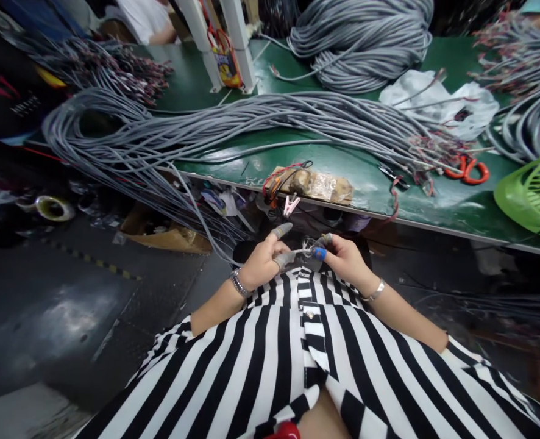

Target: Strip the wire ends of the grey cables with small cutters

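Just short of the bench edge, my left hand point(270, 259) is closed round a grey cable point(300, 250), with grey covers on its thumb and finger. That cable's end points toward my right hand point(341, 256), where silvery loose strands point(309, 243) show. Pinched together, my right thumb and forefinger hold these strands; the thumb has a blue wrap and the finger a grey one. Beyond my hands, a pink clip point(291, 205) hangs at the bench edge beside a taped block point(320, 185) with red, orange and black leads.
A long bundle of grey cables point(233, 125) lies across the green bench point(270, 160) and droops over its left edge. Orange-handled scissors point(475, 171), a black-handled tool point(394, 177) and a green basket point(532, 192) are at right. A big cable coil point(361, 39) sits behind.
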Available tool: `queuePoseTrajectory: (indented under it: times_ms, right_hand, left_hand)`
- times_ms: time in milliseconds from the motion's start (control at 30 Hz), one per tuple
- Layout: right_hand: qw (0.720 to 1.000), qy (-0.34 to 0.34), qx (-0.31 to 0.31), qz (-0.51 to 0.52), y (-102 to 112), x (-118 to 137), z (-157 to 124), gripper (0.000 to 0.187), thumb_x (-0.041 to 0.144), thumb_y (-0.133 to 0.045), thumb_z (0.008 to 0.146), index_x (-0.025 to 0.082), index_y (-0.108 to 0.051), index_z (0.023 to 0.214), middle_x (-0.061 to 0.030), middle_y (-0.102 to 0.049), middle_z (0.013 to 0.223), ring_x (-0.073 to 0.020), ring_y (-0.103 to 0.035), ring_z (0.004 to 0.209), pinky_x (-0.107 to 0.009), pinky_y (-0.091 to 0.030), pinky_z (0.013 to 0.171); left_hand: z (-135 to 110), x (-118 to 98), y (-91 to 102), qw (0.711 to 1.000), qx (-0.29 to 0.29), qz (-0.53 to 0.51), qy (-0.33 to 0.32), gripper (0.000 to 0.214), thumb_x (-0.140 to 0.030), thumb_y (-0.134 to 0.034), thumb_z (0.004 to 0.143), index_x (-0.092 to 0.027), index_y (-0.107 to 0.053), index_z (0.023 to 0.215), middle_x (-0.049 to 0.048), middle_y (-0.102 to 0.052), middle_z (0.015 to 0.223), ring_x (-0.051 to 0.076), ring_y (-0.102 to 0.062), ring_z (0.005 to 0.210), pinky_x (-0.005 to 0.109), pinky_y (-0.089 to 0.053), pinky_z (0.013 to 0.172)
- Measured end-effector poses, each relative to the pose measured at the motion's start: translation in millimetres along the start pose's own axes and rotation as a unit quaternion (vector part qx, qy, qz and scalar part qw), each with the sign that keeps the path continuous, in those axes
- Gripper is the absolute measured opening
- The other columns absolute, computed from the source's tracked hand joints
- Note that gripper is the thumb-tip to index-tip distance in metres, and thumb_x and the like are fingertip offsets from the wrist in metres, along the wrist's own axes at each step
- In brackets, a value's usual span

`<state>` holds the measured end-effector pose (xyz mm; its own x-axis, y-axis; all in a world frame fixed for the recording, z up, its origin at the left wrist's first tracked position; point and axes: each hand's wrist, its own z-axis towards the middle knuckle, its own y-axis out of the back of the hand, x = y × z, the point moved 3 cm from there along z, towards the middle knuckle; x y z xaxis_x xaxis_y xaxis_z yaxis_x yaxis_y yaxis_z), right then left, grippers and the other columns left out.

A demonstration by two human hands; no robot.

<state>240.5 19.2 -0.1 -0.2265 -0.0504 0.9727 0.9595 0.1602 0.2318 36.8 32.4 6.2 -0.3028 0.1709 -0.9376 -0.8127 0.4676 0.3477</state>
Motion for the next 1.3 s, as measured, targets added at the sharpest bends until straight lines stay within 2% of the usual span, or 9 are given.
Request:
queuePoseTrajectory:
  times_ms: [100,200,333,467,567,700,933,1133,1300]
  right_hand:
    - [0.998,-0.048,0.004,0.043,-3,-4,0,0.026,0.044,-0.068,0.071,0.018,-0.06,0.074,0.0,-0.063,0.068,-0.0132,-0.054,0.061,-0.027,-0.047,0.06]
    - [0.996,-0.067,-0.004,0.065,-4,-6,1,0.029,0.046,-0.069,0.069,0.018,-0.059,0.071,0.0007,-0.061,0.065,-0.0121,-0.052,0.058,-0.027,-0.045,0.059]
    - [0.995,-0.08,0.006,0.052,-6,-11,5,0.032,0.05,-0.065,0.071,0.019,-0.056,0.07,0.0016,-0.057,0.059,-0.0121,-0.049,0.054,-0.027,-0.042,0.054]
    - [0.991,-0.035,0.017,-0.131,3,-7,5,0.03,0.049,-0.058,0.079,0.019,-0.058,0.077,-0.0013,-0.061,0.069,-0.0146,-0.052,0.061,-0.028,-0.04,0.058]
    - [0.939,0.076,-0.048,-0.332,19,14,-3,0.028,0.042,-0.048,0.088,0.017,-0.062,0.092,-0.0066,-0.063,0.081,-0.0184,-0.051,0.071,-0.032,-0.038,0.066]
    - [0.864,0.216,-0.018,-0.454,22,42,-15,0.027,0.034,-0.045,0.092,0.019,-0.067,0.096,-0.0078,-0.065,0.089,-0.0192,-0.046,0.075,-0.035,-0.032,0.071]
    - [0.808,0.235,-0.021,-0.541,14,51,-15,0.02,0.033,-0.053,0.087,0.02,-0.068,0.084,-0.0066,-0.063,0.081,-0.0199,-0.043,0.076,-0.036,-0.025,0.068]
    - [0.834,0.233,0.022,-0.501,7,49,-11,0.022,0.035,-0.053,0.087,0.019,-0.066,0.079,-0.0063,-0.061,0.076,-0.0185,-0.043,0.073,-0.035,-0.027,0.066]
    - [0.945,0.126,0.009,-0.303,2,29,-4,0.024,0.036,-0.055,0.084,0.018,-0.062,0.07,-0.0045,-0.059,0.07,-0.0168,-0.048,0.069,-0.032,-0.035,0.066]
  left_hand:
    - [-3,-2,1.5,0.978,-0.095,0.164,-0.081,0.031,-0.029,-0.056,0.085,-0.016,-0.059,0.113,0.0064,-0.066,0.087,0.014,-0.062,0.078,0.026,-0.05,0.074]
    - [-6,-7,-0.8,0.96,-0.071,0.249,-0.109,0.023,-0.031,-0.051,0.087,-0.015,-0.066,0.094,0.0079,-0.065,0.085,0.016,-0.061,0.079,0.028,-0.048,0.075]
    - [-7,-7,-7.5,0.993,0.078,0.08,-0.026,0.027,-0.038,-0.049,0.089,-0.014,-0.062,0.083,0.0018,-0.062,0.071,0.011,-0.055,0.064,0.022,-0.044,0.061]
    - [-9,-1,-7.6,0.992,0.056,-0.093,0.07,0.035,-0.046,-0.053,0.086,-0.013,-0.056,0.076,-0.0033,-0.049,0.059,0.007,-0.042,0.052,0.019,-0.035,0.052]
    - [-9,3,-4.6,0.989,0.016,-0.117,0.085,0.036,-0.047,-0.059,0.082,-0.012,-0.056,0.077,-0.002,-0.053,0.064,0.007,-0.045,0.059,0.02,-0.038,0.058]
    - [-9,1,-1.8,0.989,0.006,-0.112,0.091,0.035,-0.047,-0.063,0.078,-0.012,-0.058,0.076,-0.0015,-0.056,0.067,0.008,-0.047,0.062,0.02,-0.04,0.061]
    - [-10,-1,-2.5,0.992,0.012,-0.083,0.09,0.034,-0.046,-0.06,0.08,-0.012,-0.059,0.077,0.0001,-0.057,0.069,0.01,-0.05,0.066,0.021,-0.041,0.063]
    - [-12,-2,-1.8,0.994,0.016,-0.066,0.082,0.031,-0.042,-0.057,0.083,-0.012,-0.059,0.076,0.0006,-0.057,0.07,0.01,-0.049,0.067,0.021,-0.042,0.063]
    - [-11,-6,0.1,0.996,0.017,-0.055,0.068,0.031,-0.042,-0.057,0.083,-0.012,-0.06,0.078,0.0017,-0.059,0.072,0.011,-0.052,0.068,0.022,-0.044,0.065]
